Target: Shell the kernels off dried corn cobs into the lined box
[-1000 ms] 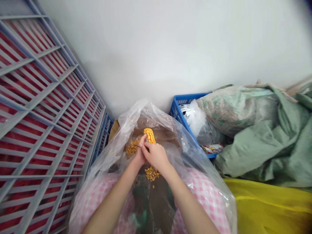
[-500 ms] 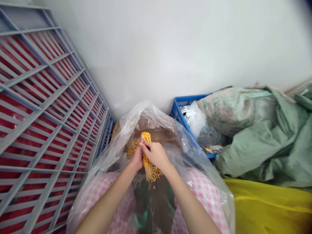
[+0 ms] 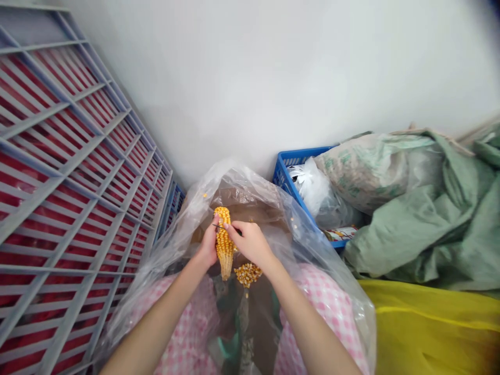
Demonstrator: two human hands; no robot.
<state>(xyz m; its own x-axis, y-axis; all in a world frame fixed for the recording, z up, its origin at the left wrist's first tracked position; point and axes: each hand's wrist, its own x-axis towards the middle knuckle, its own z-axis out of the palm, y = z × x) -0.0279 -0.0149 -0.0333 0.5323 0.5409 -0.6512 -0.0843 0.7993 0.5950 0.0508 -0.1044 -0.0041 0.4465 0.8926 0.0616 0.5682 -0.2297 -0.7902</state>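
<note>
A yellow corn cob (image 3: 224, 240) stands nearly upright, tip down, over a clear plastic sheet (image 3: 273, 208) spread across my lap. My left hand (image 3: 208, 246) is wrapped round the cob from the left. My right hand (image 3: 250, 242) is closed in a pinch on a thin dark metal tool (image 3: 221, 227) whose tip lies across the cob's upper part. A small heap of loose kernels (image 3: 247, 273) lies on the sheet just below my right hand. Under the sheet are a brown cardboard box (image 3: 250, 208) and pink checked fabric (image 3: 328, 312).
A grey slatted rack (image 3: 70, 198) with red behind it leans along the left. A blue plastic crate (image 3: 291, 174) holding white bags stands against the white wall. Green woven sacks (image 3: 414, 208) pile up at the right, above yellow fabric (image 3: 433, 333).
The cob has swung from pointing away to nearly upright and shifted left, showing most of its length. Both hands moved slightly left with it. The tool stays against the cob.
</note>
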